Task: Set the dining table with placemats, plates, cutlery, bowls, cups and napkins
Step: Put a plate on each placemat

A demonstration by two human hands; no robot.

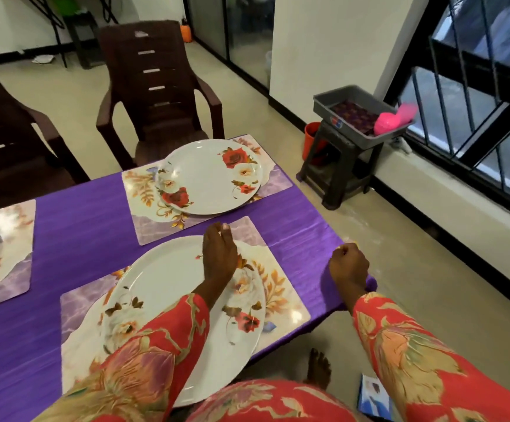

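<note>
Red floral sleeves (162, 339) reach forward from the bottom of the view; the left hand (218, 254) lies over the far rim of the near plate (168, 303), fingers curled loosely, though whether it pinches the rim I cannot tell, while the right hand (348, 264) is balled into a fist holding nothing visible, resting at the corner of the table (74, 220) with its purple cloth. That near plate sits on a floral placemat (281, 287) at the table's edge. Just beyond, a second plate (208, 175) rests on its own placemat (144, 205), before a brown chair (153, 83). A third setting (6, 254) shows at the left edge. A grey tray (333, 100) stands on a stool near the window
</note>
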